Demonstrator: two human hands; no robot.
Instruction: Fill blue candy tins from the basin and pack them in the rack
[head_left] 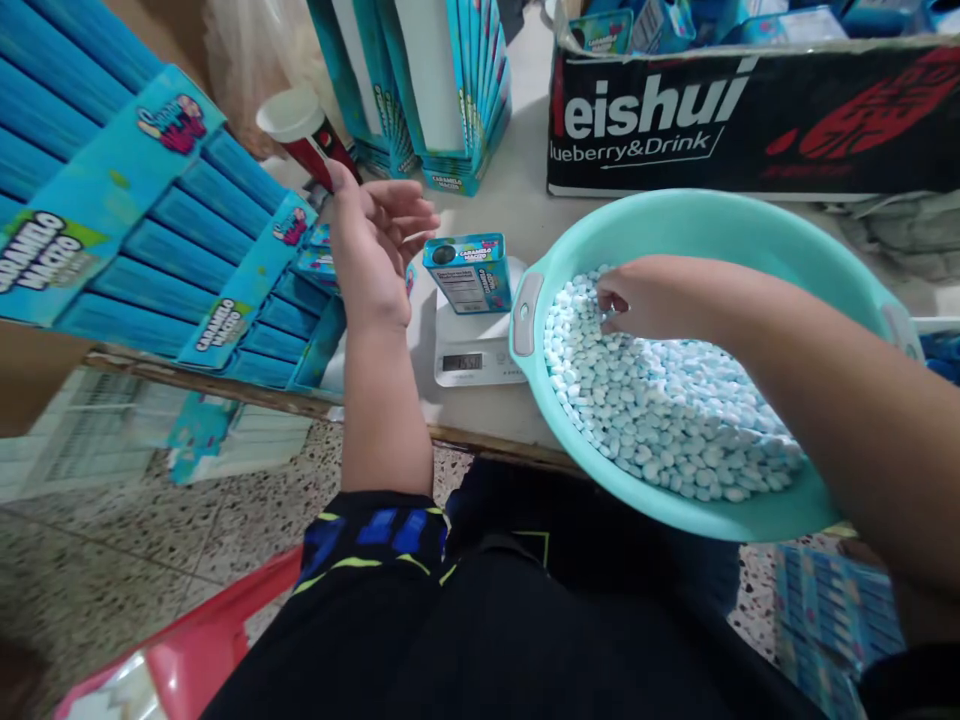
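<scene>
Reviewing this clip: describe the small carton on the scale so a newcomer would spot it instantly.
Find the large turquoise basin of pale candies; just left of it in the picture is a white digital scale. The small blue carton stands on it. Unlike the blue packs in tight rows at far left, it stands singly, a pale panel of small print facing the camera.

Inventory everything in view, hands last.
small box: 1, blue, on scale
scale: 1, white, on table
table: 1, white, centre
basin: 1, turquoise, right
candies: many, pale blue, in basin
carton: 1, black, behind basin
packets: several, blue, in carton
packaging: many, blue, left, back, lower right
cup: 1, red-black, back left
plastic bag: 1, clear, back left
object: 1, red, lower left
floor: 1, speckled, below
left hand: 1, near scale
right hand: 1, at candies
</scene>
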